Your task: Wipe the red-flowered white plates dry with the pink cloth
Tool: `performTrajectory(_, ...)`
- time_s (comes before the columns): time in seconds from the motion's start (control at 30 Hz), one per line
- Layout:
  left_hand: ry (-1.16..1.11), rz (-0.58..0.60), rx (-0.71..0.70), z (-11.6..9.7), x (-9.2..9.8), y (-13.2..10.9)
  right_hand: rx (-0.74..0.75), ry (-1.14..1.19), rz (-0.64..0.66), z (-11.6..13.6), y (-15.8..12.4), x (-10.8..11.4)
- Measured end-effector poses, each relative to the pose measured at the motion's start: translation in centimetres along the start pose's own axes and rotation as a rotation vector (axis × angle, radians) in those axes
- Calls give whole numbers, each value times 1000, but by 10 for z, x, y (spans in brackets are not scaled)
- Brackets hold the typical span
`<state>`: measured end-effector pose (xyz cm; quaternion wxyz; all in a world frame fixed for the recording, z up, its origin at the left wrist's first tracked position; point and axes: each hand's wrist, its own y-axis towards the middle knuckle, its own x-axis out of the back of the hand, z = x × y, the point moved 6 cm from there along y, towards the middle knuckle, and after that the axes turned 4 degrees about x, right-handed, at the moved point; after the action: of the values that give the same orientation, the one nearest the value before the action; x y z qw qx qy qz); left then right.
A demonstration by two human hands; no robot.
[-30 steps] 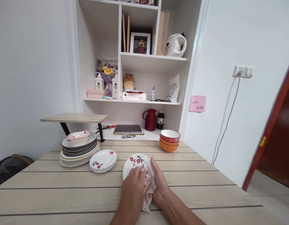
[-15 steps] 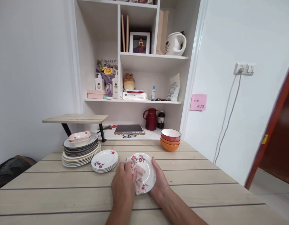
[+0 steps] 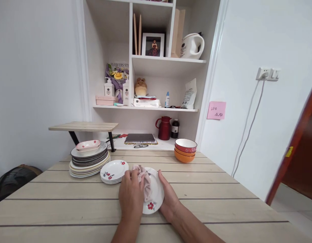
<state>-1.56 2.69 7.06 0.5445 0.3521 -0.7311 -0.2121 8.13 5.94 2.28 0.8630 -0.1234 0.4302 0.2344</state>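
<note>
My right hand (image 3: 169,199) grips a small white plate (image 3: 156,189) by its right edge, thumb at the rim and fingers hidden beneath. The plate has red flowers and is tilted above the table. My left hand (image 3: 132,192) is closed on a crumpled pale pink cloth (image 3: 143,179), which is pressed against the plate's left side. Just beyond my left hand lies a short stack of matching flowered plates (image 3: 114,170).
Left of these rises a taller pile of plates (image 3: 90,163) with pink-dotted dishes (image 3: 88,145) on top, near a low wooden stand (image 3: 83,126). Stacked bowls (image 3: 185,151) stand at the back right. Behind them are a red jug (image 3: 164,128), laptop (image 3: 140,138) and glasses (image 3: 141,146).
The cloth and my left hand have shifted slightly left and up over the plate. The plate and my right hand have moved a little left, and the view has shifted slightly.
</note>
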Motion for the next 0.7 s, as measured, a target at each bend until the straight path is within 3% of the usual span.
performTrajectory(0.1, 38, 33, 22, 7, 0, 2, 41, 16, -37, 7, 2, 5)
performTrajectory(0.2, -20, 78, -26, -2, -5, -5, 57, 38, -48, 15, 0, 9)
performTrajectory(0.43, -233, 166, -410, -47, -15, -29, -80, 52, -197, 7, -10, 11)
performTrajectory(0.5, -236, 118, -361, -42, -11, -25, -52, 37, -193, 5, -10, 7)
performTrajectory(0.63, -117, -10, -84, -14, 1, -9, 10, 38, -75, 0, -5, -4)
performTrajectory(0.7, -46, -31, -25, -6, 4, -5, 12, 52, -49, 0, -3, -3)
